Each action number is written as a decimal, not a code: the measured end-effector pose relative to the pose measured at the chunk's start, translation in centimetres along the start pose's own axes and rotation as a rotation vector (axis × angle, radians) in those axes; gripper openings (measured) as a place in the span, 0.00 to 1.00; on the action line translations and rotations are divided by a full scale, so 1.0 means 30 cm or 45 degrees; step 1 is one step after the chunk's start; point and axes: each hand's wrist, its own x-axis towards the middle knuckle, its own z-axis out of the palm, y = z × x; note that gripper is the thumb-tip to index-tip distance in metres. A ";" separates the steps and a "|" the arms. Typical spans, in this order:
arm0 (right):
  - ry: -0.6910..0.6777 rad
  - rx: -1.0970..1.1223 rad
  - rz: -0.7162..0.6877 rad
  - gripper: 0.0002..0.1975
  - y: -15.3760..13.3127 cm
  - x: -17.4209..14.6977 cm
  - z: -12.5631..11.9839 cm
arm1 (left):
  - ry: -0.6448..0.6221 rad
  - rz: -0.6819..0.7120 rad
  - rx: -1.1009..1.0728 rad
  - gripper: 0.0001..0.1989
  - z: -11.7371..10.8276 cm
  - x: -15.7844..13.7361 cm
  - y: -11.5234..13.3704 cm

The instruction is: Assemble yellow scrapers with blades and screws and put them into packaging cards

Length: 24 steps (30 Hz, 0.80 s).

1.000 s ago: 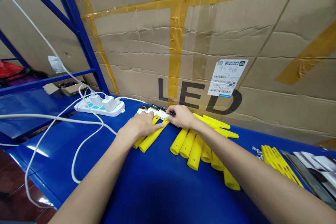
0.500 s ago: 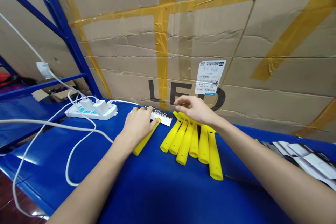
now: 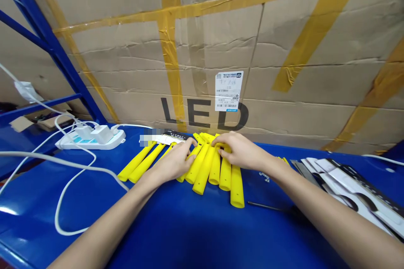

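Several yellow plastic tube handles [image 3: 202,170] lie side by side in a fan on the blue table, wide round ends toward me. My left hand [image 3: 176,160] is over the left side of this fan, thumb and fingers apart at the narrow end of a handle. At the far ends of the fan, my right hand [image 3: 242,150] has its thumb and curled fingers around the narrow end of another handle. Left of my left hand lie a few more yellow handles [image 3: 143,164], one partly hidden by that hand. A black-and-white card [image 3: 172,136] rests behind them.
A white power strip [image 3: 107,141] with plugs and loose cables occupies the left side. Small metal pieces [image 3: 264,176], a thin dark rod [image 3: 261,205] and packaged blades [image 3: 347,193] lie to the right. A big taped cardboard box [image 3: 132,71] stands along the back.
My left hand has left the single handle by the card and moved right to the fan. My right hand has lowered onto the handles' far ends. The view has swung right.
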 end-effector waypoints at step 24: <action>0.285 -0.395 -0.375 0.17 0.031 -0.059 -0.134 | 0.166 0.030 -0.370 0.19 -0.032 -0.007 0.140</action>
